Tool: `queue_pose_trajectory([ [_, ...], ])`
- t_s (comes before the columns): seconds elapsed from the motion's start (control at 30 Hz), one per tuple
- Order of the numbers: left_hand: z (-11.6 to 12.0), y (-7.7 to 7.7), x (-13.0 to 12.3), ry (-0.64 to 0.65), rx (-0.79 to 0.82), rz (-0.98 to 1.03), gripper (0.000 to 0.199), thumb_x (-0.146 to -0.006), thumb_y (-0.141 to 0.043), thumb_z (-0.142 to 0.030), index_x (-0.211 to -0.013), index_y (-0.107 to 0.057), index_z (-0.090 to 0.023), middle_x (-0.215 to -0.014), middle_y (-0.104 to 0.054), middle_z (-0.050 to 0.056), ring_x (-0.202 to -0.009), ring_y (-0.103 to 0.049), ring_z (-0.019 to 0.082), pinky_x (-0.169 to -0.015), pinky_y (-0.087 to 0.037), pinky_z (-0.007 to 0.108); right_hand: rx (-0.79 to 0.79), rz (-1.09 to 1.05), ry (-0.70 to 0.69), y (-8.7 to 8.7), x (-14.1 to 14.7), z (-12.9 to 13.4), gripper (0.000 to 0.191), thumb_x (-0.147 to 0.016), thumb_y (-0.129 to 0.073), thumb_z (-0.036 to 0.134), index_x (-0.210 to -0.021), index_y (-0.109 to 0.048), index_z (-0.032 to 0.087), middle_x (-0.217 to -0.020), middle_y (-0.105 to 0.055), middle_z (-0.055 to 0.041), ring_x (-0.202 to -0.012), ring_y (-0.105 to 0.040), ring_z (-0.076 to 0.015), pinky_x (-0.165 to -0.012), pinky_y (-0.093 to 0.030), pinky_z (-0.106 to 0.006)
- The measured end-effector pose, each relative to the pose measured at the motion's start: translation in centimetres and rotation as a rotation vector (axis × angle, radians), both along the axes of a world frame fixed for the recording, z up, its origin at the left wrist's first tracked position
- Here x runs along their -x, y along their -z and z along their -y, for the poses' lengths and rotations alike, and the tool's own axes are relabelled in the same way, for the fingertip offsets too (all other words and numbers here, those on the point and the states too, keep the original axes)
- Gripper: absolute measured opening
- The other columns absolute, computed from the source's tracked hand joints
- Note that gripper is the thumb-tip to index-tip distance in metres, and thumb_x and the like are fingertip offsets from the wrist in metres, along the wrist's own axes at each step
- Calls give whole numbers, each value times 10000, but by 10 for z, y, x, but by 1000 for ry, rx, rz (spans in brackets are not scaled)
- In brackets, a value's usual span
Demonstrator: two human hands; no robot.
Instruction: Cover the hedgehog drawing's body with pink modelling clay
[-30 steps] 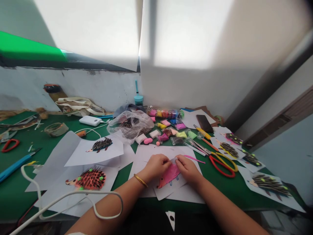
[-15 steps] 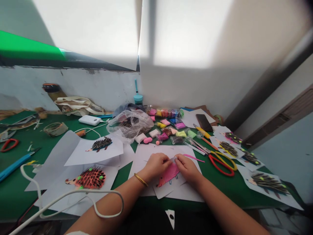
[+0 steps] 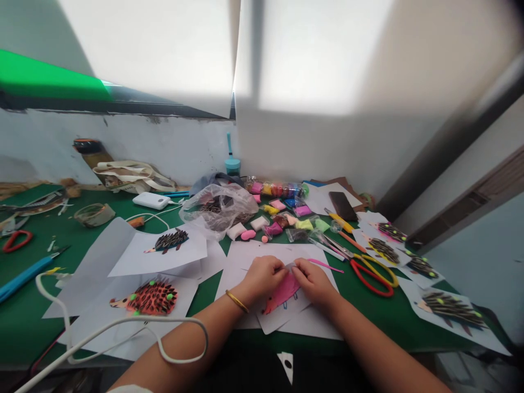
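A pink hedgehog shape (image 3: pixel 283 292) with a darker snout lies on a small white paper (image 3: pixel 270 323), over a larger white sheet (image 3: pixel 241 256). Small blue leg outlines show below its body. My left hand (image 3: pixel 266 274), with a gold bangle at the wrist, is closed at the shape's upper edge. Closed as well, my right hand (image 3: pixel 313 278) meets it from the right, at the shape's upper right. The fingertips of both hands nearly touch, and what they pinch is too small to make out. A thin pink strip (image 3: pixel 327 266) lies just beyond my right hand.
Colored clay packets (image 3: pixel 303 224) and a plastic bag (image 3: pixel 219 207) lie behind the sheet. Red and yellow scissors (image 3: pixel 370 275) are at the right, beside finished hedgehog pictures (image 3: pixel 450 311). More pictures (image 3: pixel 153 297) lie left, with a white cable (image 3: pixel 123 322) looping over my left forearm.
Both hands stay in nearly the same place with the fingers still closed. The whole view has shifted very slightly.
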State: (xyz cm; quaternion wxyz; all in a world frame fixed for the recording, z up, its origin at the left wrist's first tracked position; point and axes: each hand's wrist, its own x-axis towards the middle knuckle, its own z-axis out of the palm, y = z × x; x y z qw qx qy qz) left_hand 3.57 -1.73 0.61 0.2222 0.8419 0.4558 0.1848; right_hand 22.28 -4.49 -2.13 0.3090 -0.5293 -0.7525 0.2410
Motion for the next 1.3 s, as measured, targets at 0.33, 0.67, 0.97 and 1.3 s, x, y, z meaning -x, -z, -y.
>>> queue_pose_trajectory([
  [0.33, 1, -4, 1, -15, -10, -15, 245, -871, -538, -295, -694, -665, -184, -750, -674, 37, -721, -554, 172, -642, -342, 273, -21, 98, 3, 0, 1, -1, 253, -894, -446, 318, -660, -426, 222, -638, -510, 21, -605, -448, -152, -557, -297, -266],
  [0.67, 0, -2, 2, 8, -22, 12, 254, -899, -526, -311, -739, -680, -186, -770, -681, 32, -730, -559, 170, -656, -350, 270, -10, 115, -18, 0, 1, 0, 255, -897, -450, 346, -678, -405, 224, -656, -505, 21, -624, -456, -159, -567, -299, -266],
  [0.97, 0, -1, 2, -7, 10, 48, 304, -927, -476, -332, -752, -682, -191, -785, -681, 36, -739, -566, 170, -664, -361, 267, 6, 8, -46, -1, -4, -1, 255, -946, -356, 320, -779, -522, 221, -746, -595, 0, -707, -551, -172, -641, -404, -282],
  [1.3, 0, 0, 6, -64, -53, 29, 213, -920, -524, -333, -925, -701, -214, -864, -685, 31, -830, -585, 193, -734, -375, 293, 28, -180, 120, 8, -8, -1, 263, -921, -437, 357, -1098, -569, 213, -858, -653, -29, -761, -613, -203, -701, -473, -324],
])
